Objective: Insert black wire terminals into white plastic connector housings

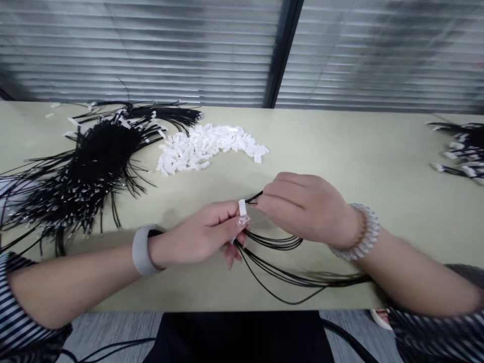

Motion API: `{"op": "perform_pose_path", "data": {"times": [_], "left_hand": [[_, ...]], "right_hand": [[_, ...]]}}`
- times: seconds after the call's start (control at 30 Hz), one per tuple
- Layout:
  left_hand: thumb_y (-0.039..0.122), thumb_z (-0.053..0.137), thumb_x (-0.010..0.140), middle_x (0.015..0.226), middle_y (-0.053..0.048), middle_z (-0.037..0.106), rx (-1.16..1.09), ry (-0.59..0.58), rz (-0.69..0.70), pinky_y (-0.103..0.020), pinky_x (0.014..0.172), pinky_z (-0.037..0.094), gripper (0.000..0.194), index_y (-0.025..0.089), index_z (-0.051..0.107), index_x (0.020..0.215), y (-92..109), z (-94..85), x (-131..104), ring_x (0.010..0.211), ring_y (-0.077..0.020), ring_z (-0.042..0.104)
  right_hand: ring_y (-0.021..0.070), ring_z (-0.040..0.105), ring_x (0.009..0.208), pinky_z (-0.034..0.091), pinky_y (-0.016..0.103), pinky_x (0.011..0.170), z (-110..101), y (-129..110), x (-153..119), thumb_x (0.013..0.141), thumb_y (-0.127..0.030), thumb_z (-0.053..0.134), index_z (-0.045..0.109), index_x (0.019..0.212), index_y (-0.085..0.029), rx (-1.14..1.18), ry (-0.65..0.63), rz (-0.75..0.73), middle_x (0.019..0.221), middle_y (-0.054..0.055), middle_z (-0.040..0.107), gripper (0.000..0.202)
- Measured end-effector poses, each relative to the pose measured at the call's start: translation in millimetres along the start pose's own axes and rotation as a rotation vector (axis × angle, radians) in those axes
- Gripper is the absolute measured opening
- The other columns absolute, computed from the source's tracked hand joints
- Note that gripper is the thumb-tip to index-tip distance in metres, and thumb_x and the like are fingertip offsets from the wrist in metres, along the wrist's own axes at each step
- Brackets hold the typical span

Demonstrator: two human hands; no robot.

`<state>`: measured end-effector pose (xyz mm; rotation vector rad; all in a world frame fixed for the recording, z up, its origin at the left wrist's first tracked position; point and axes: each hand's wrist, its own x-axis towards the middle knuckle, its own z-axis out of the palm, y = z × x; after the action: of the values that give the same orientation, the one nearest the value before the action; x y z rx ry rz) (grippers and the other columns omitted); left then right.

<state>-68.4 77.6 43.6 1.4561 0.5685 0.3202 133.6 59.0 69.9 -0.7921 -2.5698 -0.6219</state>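
Note:
Between the thumb and fingers of my left hand (212,229) is a small white connector housing (242,207), with several thin black wires (278,243) running out of it to the right. A second, longer bunch of black wires (298,277) leaves the same hand lower down and trails right, passing beneath my right forearm. My right hand (306,206) is closed in a pinch on a black wire (255,196) just right of the housing. Its fingertips are partly hidden by the hand itself, and I cannot tell whether that wire's end sits inside the housing.
A large heap of black wires (102,156) with pale tips covers the table's left side. Beside it lies a pile of loose white connector housings (212,143). More wires with white connectors (469,151) lie at the far right edge. Window blinds (151,50) stand behind the table.

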Motion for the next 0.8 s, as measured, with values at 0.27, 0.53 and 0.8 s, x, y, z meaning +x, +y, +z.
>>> {"op": "perform_pose_path", "data": {"times": [0.27, 0.53, 0.8], "left_hand": [[0.035, 0.037, 0.088, 0.068, 0.004, 0.047, 0.175, 0.135, 0.058, -0.016, 0.05, 0.048, 0.023, 0.015, 0.044, 0.079, -1, 7.3, 1, 0.053, -0.0049, 0.056], [0.035, 0.04, 0.087, 0.072, 0.004, 0.049, 0.045, 0.077, 0.041, -0.019, 0.053, 0.05, 0.023, 0.015, 0.044, 0.078, -2, 3.3, 1, 0.057, -0.0066, 0.059], [0.035, 0.042, 0.087, 0.07, 0.004, 0.05, -0.063, 0.002, 0.016, -0.019, 0.052, 0.049, 0.022, 0.014, 0.045, 0.079, -2, -1.6, 1, 0.054, -0.0054, 0.059]], "right_hand": [[0.0037, 0.042, 0.057, 0.03, 0.018, 0.056, -8, -14, 8, 0.085, -0.021, 0.041, 0.056, 0.074, -0.013, 0.394, -0.156, 0.501, 0.064, -0.002, 0.054, 0.02], [0.0012, 0.043, 0.055, 0.031, 0.014, 0.055, -10, -15, 10, 0.081, -0.016, 0.047, 0.056, 0.071, -0.015, 0.548, -0.089, 0.59, 0.063, -0.005, 0.054, 0.014], [0.0026, 0.044, 0.057, 0.032, 0.017, 0.055, -10, -9, 5, 0.085, -0.019, 0.042, 0.055, 0.074, -0.014, 0.354, -0.091, 0.404, 0.065, -0.003, 0.053, 0.018]]}}
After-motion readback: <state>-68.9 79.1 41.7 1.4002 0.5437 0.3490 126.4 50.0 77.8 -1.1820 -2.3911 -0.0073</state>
